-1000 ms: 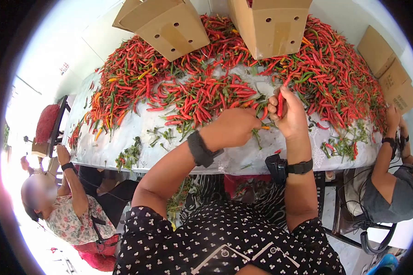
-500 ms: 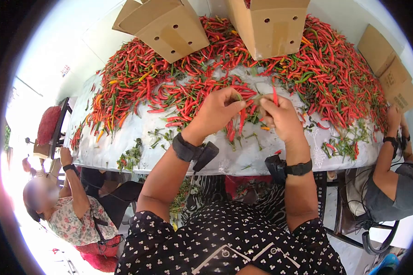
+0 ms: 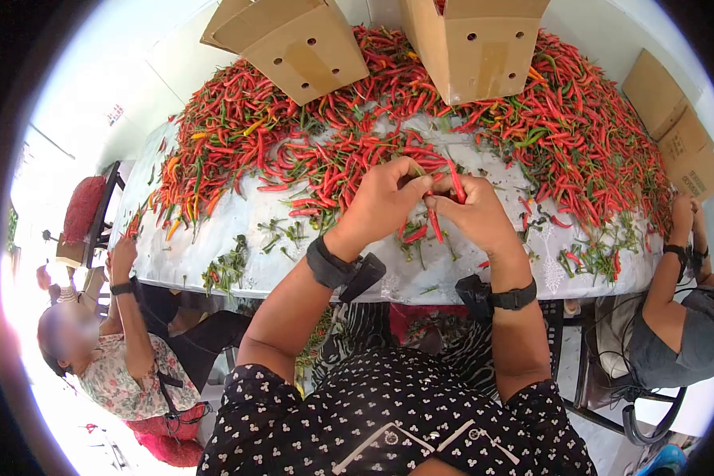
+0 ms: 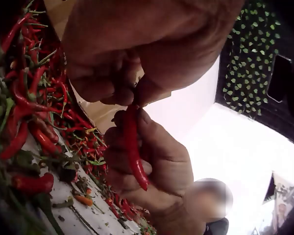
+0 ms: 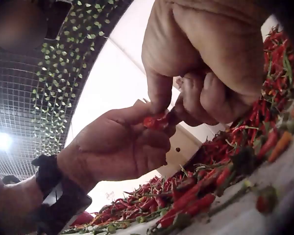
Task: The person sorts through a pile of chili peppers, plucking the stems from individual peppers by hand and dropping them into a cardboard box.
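Observation:
Both hands meet over the pile of red chilies (image 3: 349,170). The left hand (image 3: 385,198) pinches the upper end of a red chili (image 3: 435,226) between thumb and fingers. From the right, the right hand (image 3: 481,216) grips the same chili, with another red chili (image 3: 456,181) lying across its fingers. In the left wrist view the chili (image 4: 132,147) hangs tip down under the left hand (image 4: 152,44), in front of the right hand (image 4: 161,161). In the right wrist view red flesh (image 5: 156,121) shows between the left hand (image 5: 117,147) and right hand (image 5: 206,63).
Two cardboard boxes (image 3: 305,59) (image 3: 484,59) stand in the chilies at the back. Green stems (image 3: 228,266) lie along the front part of the white-covered table (image 3: 373,274). One person (image 3: 135,357) sits at the left, another (image 3: 682,333) at the right.
The left hand has risen from low over the cloth to meet the right hand. The right hand has lowered slightly, and the chili now points down between them.

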The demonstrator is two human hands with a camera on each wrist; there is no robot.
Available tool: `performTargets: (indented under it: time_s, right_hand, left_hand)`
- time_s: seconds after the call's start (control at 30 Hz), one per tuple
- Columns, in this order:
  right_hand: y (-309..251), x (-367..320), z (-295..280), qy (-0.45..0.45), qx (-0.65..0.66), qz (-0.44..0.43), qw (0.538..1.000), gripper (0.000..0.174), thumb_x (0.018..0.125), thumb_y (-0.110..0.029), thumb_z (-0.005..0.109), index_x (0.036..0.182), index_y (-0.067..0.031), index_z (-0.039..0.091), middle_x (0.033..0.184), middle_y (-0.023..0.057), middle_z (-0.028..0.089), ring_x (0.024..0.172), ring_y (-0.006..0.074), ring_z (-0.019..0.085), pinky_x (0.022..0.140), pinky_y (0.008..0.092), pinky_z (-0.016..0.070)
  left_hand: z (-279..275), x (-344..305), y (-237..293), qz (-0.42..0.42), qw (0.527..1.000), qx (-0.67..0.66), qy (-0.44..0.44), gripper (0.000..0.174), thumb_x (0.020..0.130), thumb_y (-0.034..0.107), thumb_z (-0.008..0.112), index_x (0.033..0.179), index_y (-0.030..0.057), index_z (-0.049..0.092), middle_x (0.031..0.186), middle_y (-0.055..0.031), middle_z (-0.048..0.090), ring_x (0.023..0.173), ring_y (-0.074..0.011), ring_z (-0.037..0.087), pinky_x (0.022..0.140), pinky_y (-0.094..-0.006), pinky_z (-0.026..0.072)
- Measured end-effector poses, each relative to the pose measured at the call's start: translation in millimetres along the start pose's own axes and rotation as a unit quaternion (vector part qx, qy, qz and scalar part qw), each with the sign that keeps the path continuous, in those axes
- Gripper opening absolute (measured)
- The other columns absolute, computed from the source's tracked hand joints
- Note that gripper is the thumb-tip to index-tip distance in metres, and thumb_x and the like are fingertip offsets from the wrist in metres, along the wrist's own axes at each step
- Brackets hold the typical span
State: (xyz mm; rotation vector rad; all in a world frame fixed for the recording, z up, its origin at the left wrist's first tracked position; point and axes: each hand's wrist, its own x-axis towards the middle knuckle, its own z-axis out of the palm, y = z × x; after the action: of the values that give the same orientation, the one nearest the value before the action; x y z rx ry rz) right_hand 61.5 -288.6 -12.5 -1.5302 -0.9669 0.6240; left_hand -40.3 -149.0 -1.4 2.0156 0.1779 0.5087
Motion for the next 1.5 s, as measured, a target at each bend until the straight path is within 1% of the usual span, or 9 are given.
performTargets:
  time_s: [0.2,0.37,0.6,0.73,0.87,1.2,1.3,1.4,1.5]
  right_hand:
    - [1.6,-0.4,-0.9,-0.004,-0.033,-0.008,0.999,0.015,0.078,-0.005,0.063,0.091,0.0023,0.063,0.075,-0.0005,0.059,0.068,0.0053,0.049,0.062,0.0228,0.0427]
    - [-3.6,-2.4,-0.8,-0.004,-0.036,-0.018,0.999,0.014,0.078,-0.006,0.063,0.089,0.0022,0.063,0.073,-0.0014,0.057,0.065,0.0040,0.047,0.058,0.0221,0.0412]
    - [-3.3,-3.2,-6.5,0.015,0.034,0.014,0.999,0.019,0.078,-0.015,0.063,0.087,0.0018,0.062,0.068,-0.0002,0.056,0.059,0.0057,0.047,0.052,0.0231,0.0396]
    - [-2.4,-4.8,-16.2,0.097,0.245,0.051,0.963,0.022,0.080,-0.020,0.060,0.089,0.0000,0.058,0.071,0.0012,0.056,0.056,0.0086,0.050,0.046,0.0218,0.0362]
    - [15.4,1.4,-25.2,0.034,0.423,0.035,0.905,0.022,0.085,-0.025,0.052,0.090,-0.0036,0.053,0.067,0.0037,0.053,0.053,0.0142,0.051,0.042,0.0225,0.0353]
    - [9.0,1.4,-17.7,0.082,0.372,0.068,0.922,0.017,0.080,-0.016,0.065,0.086,-0.0048,0.053,0.062,0.0012,0.050,0.046,0.0094,0.046,0.039,0.0226,0.0302]
    - [9.2,0.2,-18.5,0.079,0.320,0.074,0.941,0.016,0.079,-0.015,0.066,0.084,-0.0048,0.053,0.057,-0.0018,0.046,0.042,0.0065,0.040,0.039,0.0211,0.0270]
    - [2.0,-2.1,-16.1,0.061,0.242,0.087,0.964,0.015,0.079,-0.014,0.066,0.083,-0.0040,0.056,0.054,-0.0046,0.043,0.041,0.0037,0.035,0.039,0.0211,0.0240]
    - [-3.8,-1.9,-8.6,0.013,0.159,0.094,0.983,0.014,0.078,-0.011,0.065,0.085,-0.0016,0.057,0.052,-0.0063,0.040,0.041,0.0028,0.034,0.039,0.0199,0.0236]
  left_hand:
    - [-0.9,0.2,-3.3,-0.064,0.992,-0.105,-0.028,0.016,0.087,0.015,0.055,0.083,-0.0007,0.058,0.065,0.0014,0.053,0.059,-0.0050,0.045,0.052,-0.0231,0.0381]
    - [-4.6,0.4,-5.1,-0.181,0.928,-0.315,-0.078,0.017,0.090,0.018,0.052,0.078,0.0075,0.051,0.059,0.0054,0.041,0.050,-0.0044,0.035,0.047,-0.0202,0.0288]
    - [-12.6,1.3,-8.5,-0.157,0.897,-0.411,-0.056,0.020,0.091,0.020,0.051,0.075,0.0090,0.049,0.059,0.0051,0.040,0.050,-0.0054,0.035,0.047,-0.0216,0.0290]
    - [-18.6,-3.7,9.2,-0.080,0.986,-0.035,-0.140,0.025,0.084,0.026,0.058,0.072,0.0046,0.055,0.060,-0.0030,0.049,0.054,-0.0131,0.047,0.051,-0.0277,0.0380]
    - [-7.4,-10.1,-9.2,0.073,0.940,0.274,-0.191,0.029,0.073,0.031,0.065,0.072,0.0027,0.060,0.069,-0.0135,0.060,0.065,-0.0295,0.060,0.060,-0.0379,0.0460]
    - [14.8,-6.7,-19.7,0.027,0.890,0.409,-0.199,0.024,0.068,0.025,0.062,0.073,0.0016,0.061,0.071,-0.0192,0.060,0.070,-0.0368,0.059,0.064,-0.0434,0.0475]
    - [2.6,-4.6,-24.2,0.093,0.950,0.250,-0.164,0.023,0.073,0.022,0.061,0.082,0.0009,0.059,0.067,-0.0141,0.058,0.063,-0.0296,0.059,0.057,-0.0390,0.0453]
    - [-8.2,-4.6,3.0,-0.178,0.974,-0.102,-0.099,0.013,0.082,0.016,0.059,0.082,0.0030,0.057,0.064,0.0037,0.051,0.056,-0.0040,0.047,0.049,-0.0199,0.0369]
    - [-9.7,-3.8,-5.6,-0.199,0.945,-0.250,-0.068,0.011,0.085,0.016,0.057,0.083,0.0045,0.058,0.064,0.0028,0.053,0.053,-0.0039,0.047,0.048,-0.0196,0.0352]
